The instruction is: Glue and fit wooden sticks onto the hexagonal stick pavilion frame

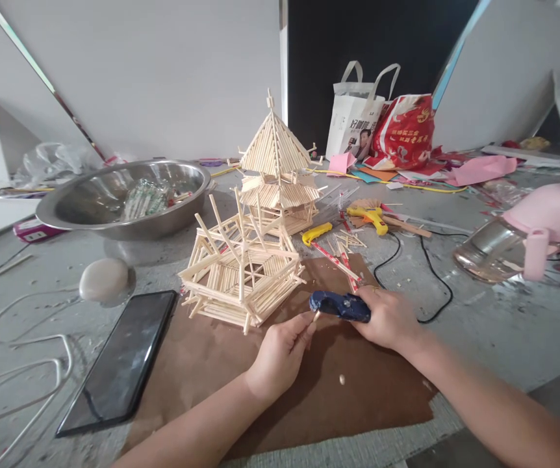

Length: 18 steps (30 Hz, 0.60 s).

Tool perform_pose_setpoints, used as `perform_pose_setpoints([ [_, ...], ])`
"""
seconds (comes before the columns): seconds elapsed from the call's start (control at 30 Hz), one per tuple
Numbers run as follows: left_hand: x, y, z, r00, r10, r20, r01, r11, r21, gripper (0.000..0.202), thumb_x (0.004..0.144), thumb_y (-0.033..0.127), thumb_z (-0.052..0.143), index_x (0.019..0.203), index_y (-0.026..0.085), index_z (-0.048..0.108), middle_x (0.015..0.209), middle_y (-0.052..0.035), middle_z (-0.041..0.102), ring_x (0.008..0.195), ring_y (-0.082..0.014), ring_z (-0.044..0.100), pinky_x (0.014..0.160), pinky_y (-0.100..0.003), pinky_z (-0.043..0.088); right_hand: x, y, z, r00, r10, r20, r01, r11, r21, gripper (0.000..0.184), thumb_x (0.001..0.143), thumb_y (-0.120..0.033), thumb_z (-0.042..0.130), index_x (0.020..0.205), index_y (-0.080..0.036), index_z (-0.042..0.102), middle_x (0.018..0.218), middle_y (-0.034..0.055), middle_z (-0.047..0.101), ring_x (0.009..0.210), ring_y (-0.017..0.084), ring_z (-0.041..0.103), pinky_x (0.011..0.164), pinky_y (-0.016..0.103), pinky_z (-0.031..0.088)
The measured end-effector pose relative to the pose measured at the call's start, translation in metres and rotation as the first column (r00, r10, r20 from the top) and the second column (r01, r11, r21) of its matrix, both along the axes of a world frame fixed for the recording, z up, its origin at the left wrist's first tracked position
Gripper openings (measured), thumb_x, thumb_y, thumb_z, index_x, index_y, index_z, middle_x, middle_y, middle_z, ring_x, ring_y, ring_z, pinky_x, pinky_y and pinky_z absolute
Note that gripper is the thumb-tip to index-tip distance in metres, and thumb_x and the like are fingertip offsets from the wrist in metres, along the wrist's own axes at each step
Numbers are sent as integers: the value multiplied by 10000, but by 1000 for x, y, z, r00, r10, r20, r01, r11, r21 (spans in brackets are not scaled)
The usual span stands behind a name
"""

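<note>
My left hand (282,354) is closed in a pinch on a thin wooden stick (316,316), whose tip shows at the fingertips. My right hand (390,318) is wrapped round a dark blue hand tool (341,305) with a notched jaw-like end; its exact kind is unclear. The stick's tip meets or nearly meets the tool's end. A small pale piece (342,379) lies on the brown sheet (304,416) below my hands. Just beyond my left hand stands an open six-sided frame of wooden sticks (245,273), with several sticks poking up.
Behind the frame rises a stick pagoda (277,156) with a pointed roof. A phone (119,364) and a steel basin (128,227) are on the left. Toward the right lie a yellow-handled knife (317,233), a yellow glue gun (372,218), its black cable (443,286) and a pink-lidded kettle (494,250).
</note>
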<state>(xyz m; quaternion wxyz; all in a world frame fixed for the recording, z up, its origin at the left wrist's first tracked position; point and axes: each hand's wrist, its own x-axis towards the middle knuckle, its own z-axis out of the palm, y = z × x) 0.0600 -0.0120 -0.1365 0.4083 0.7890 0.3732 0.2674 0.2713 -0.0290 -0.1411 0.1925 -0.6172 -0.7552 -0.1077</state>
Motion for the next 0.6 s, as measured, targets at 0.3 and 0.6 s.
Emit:
perform_pose_setpoints([
  [0.3, -3, -1, 0, 996, 83, 29, -75, 973, -217, 287, 877, 374, 361, 737, 171, 507, 644, 14, 578, 483, -76, 443, 484, -188, 358, 12, 11, -1, 996, -87, 36, 88, 996, -17, 398, 727, -436, 552, 1004, -150, 557, 841, 98, 662, 751, 256, 617, 656, 345, 450],
  [0.6, -4, -4, 1, 994, 97, 59, -98, 995, 14, 226, 831, 287, 468, 676, 151, 561, 652, -2, 528, 606, -100, 487, 559, -198, 385, 13, 19, -18, 998, -10, 57, 19, 986, -166, 681, 702, -590, 513, 1177, -103, 500, 1065, 178, 588, 975, 312, 541, 830, 453, 406],
])
